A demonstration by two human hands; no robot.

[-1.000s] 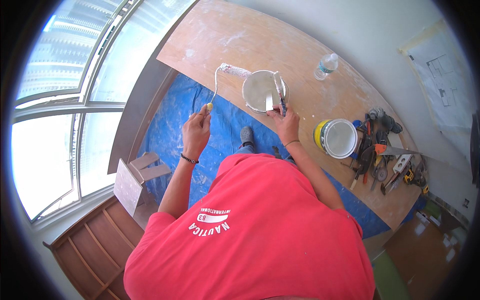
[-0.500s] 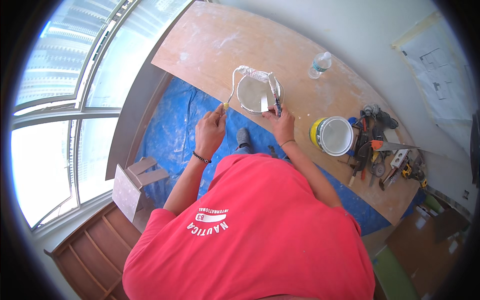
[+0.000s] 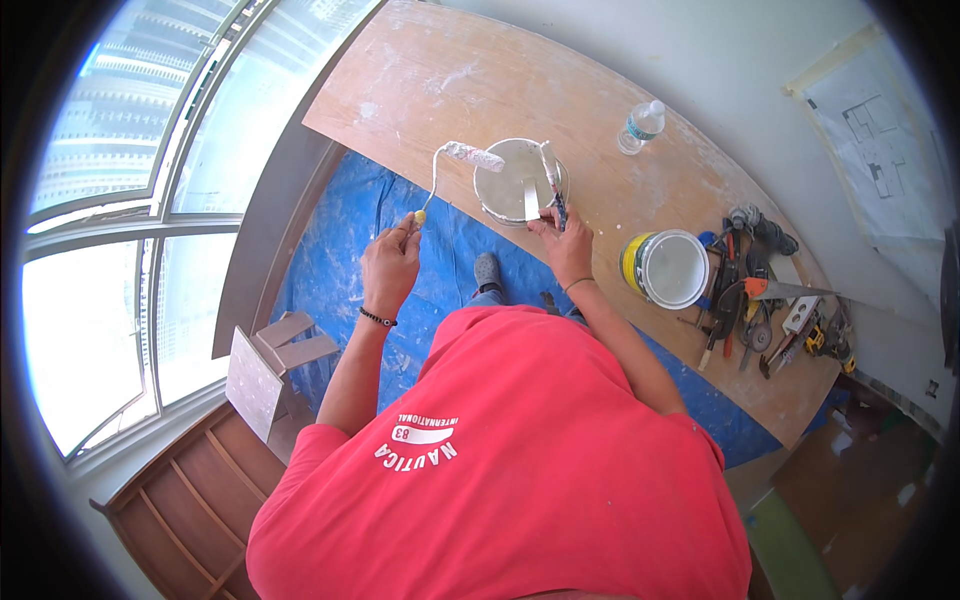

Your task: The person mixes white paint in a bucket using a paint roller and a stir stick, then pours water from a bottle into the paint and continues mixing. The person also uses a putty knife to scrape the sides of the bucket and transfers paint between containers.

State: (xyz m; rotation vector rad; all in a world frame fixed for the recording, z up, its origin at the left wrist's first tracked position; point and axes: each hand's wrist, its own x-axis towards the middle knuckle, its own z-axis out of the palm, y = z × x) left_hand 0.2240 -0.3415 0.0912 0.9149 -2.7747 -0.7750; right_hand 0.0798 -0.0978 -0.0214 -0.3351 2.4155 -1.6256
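Note:
My left hand (image 3: pixel 391 265) is closed round the handle of a small paint roller (image 3: pixel 474 156). Its white, paint-coated sleeve hangs over the left edge of a white bucket (image 3: pixel 481 190) on the wooden board. At the bucket's near right rim, my right hand (image 3: pixel 567 247) is closed on a slim paint-smeared tool (image 3: pixel 558 205) with a dark handle, whose exact kind I cannot make out. A flat white strip (image 3: pixel 531 198) shows beside those fingers, inside the bucket; whether the hand grips it too is unclear. Pale paint lies in the bucket.
A yellow-and-white paint tub (image 3: pixel 676 270) stands to the right on the board (image 3: pixel 420 80). Beyond it lie a handsaw (image 3: pixel 790 290) and several tools. A plastic bottle (image 3: pixel 641 127) stands farther back. Blue sheeting (image 3: pixel 345 215) covers the floor, with a grey step-like object (image 3: pixel 255 385) at left.
My left hand has moved left and slightly down, drawing the roller sleeve from across the bucket's top toward its left edge. My right hand has barely shifted.

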